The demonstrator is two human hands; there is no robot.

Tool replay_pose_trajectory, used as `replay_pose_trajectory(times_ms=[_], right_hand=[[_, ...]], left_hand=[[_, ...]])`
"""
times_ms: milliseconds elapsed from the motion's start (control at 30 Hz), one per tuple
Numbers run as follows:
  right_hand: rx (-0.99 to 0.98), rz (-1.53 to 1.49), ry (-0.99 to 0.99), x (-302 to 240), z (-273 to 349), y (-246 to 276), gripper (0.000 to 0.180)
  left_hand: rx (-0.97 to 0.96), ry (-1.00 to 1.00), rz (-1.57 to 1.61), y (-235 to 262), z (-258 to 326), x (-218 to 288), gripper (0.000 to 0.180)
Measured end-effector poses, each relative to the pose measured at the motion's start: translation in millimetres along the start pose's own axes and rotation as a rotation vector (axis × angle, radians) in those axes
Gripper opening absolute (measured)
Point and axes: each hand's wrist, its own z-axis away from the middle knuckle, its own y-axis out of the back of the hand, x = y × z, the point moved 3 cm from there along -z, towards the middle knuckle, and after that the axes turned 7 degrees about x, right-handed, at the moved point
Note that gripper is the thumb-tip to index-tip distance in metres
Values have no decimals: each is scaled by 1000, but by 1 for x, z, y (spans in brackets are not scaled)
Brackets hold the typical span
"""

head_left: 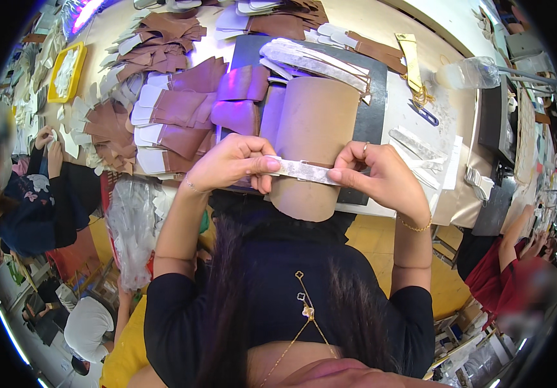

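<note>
A short whitish-grey strip (pixel 305 171) with a thin brown edge is stretched between my hands. My left hand (pixel 234 161) pinches its left end between thumb and fingers. At the other end, my right hand (pixel 380 171) is closed the same way, thumb on top. Beneath the strip lies a tan cylinder (pixel 320 119), its rounded near end toward my body. Whether the strip touches the cylinder I cannot tell. Left of the cylinder are purple-lit brown pieces (pixel 236 116), and behind it a stack of long pale strips (pixel 317 61) rests on a dark board (pixel 374 107).
Piles of brown and white cut pieces (pixel 175 107) spread over the table's left side. To the right lie blue-handled snips (pixel 426 113), a yellow strip (pixel 409 61), more pale strips (pixel 417 152) and a clear plastic bottle (pixel 472 73). Co-workers sit at both sides; a yellow tray (pixel 83 58) stands far left.
</note>
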Motion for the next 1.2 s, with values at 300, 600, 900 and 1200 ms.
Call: replay_pose_trajectory(times_ms=[300, 600, 900, 1200], right_hand=[[114, -22, 31, 3, 2, -5, 23], [211, -32, -3, 32, 2, -9, 27], [64, -562, -84, 87, 4, -4, 19], [47, -835, -95, 114, -4, -29, 26]], left_hand=[[15, 42, 64, -4, -6, -10, 18], [15, 7, 80, -5, -12, -18, 19], [-36, -43, 185, 11, -18, -38, 18], [-5, -47, 135, 10, -22, -44, 19]])
